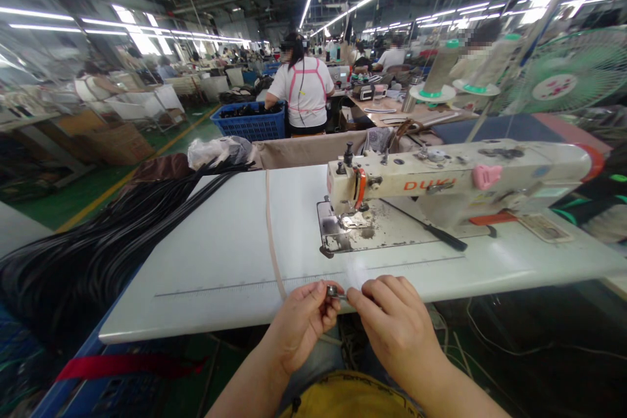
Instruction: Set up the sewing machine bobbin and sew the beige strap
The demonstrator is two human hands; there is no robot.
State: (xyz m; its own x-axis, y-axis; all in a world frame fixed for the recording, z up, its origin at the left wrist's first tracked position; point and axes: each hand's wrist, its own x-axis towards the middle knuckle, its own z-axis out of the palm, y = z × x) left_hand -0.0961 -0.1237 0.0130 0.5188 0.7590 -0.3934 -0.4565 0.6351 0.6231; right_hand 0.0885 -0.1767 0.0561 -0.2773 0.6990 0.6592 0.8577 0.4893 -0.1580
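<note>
Over the front edge of the sewing table, my left hand (pixel 306 320) pinches a small shiny metal bobbin case (pixel 332 290) between thumb and fingers. Close beside it on the right is my right hand (pixel 394 317), its fingers curled and the fingertips at the case's right end. What those fingertips pinch, if anything, is too small to make out. Beyond both hands stands a white sewing machine (pixel 455 173), its needle plate (pixel 350 225) bare. A black-handled screwdriver (pixel 445 237) lies on the machine bed. A thin beige strip (pixel 272 228) runs across the white tabletop (pixel 210 255) left of the machine.
A thick bundle of black straps (pixel 112 228) hangs over the table's left end. Behind are a blue crate (pixel 252 125) and a person in a white shirt (pixel 306 88). Thread cones (pixel 441 72) and a green fan (pixel 563 81) stand at the right.
</note>
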